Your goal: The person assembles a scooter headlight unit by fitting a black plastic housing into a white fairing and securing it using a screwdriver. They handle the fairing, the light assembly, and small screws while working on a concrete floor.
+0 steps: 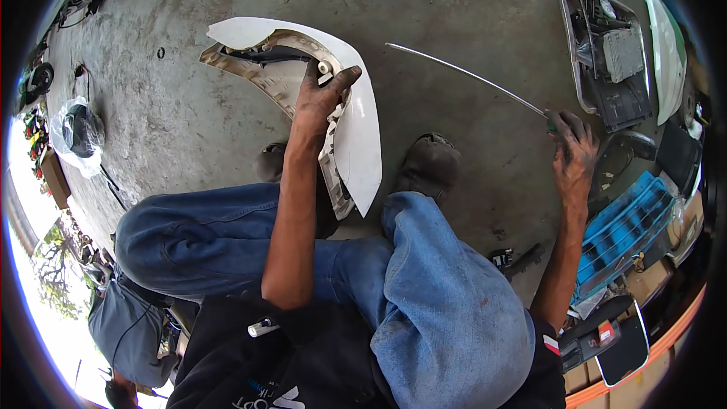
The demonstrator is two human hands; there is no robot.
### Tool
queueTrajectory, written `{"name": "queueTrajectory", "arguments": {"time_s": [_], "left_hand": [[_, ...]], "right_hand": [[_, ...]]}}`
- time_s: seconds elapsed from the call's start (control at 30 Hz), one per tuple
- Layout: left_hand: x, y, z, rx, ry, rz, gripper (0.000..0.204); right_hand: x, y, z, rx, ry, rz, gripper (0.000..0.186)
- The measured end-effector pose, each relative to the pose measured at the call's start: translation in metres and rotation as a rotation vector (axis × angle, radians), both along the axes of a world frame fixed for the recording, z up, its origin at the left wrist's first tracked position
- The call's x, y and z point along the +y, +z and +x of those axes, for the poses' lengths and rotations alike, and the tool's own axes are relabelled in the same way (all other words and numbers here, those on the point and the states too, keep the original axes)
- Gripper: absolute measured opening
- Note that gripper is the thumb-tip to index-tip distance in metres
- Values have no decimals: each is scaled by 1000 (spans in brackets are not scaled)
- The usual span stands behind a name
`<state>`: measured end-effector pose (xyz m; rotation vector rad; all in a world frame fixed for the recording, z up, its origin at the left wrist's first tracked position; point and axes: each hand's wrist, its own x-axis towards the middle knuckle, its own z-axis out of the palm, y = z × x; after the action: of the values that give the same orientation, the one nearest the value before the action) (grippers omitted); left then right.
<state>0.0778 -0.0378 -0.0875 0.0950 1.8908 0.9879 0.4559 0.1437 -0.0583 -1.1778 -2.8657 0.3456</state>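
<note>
My left hand [324, 98] grips a white curved vehicle body panel [362, 129] near its middle, with fingers inside the hollow and the thumb over the edge. The panel's beige, dirty underside faces up at the left, and a dark strip runs inside it. Out to the right, my right hand [573, 144] is closed around the green handle of a long thin screwdriver [469, 73]. Its metal shaft points left toward the panel and ends apart from it. Most of the handle is hidden by my fingers, and the tip's shape is too small to tell.
At the right stands a metal tray [579, 83] of dark parts beside another white panel [660, 53]. Below it are a blue crate [621, 223] and boxes. A plastic-wrapped object [76, 136] lies left. Another person [132, 329] is at lower left. My shoe [428, 163] rests on the floor.
</note>
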Motion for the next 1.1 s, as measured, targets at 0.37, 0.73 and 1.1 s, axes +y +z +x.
{"name": "queueTrajectory", "arguments": {"time_s": [0.37, 0.73, 1.1], "left_hand": [[-18, -39, 20, 92, 68, 189, 86], [-25, -43, 25, 79, 98, 222, 87], [-36, -66, 18, 98, 34, 286, 92]], "right_hand": [[9, -3, -17, -62, 133, 29, 69], [18, 3, -26, -53, 191, 41, 69], [55, 32, -50, -158, 338, 255, 74]]}}
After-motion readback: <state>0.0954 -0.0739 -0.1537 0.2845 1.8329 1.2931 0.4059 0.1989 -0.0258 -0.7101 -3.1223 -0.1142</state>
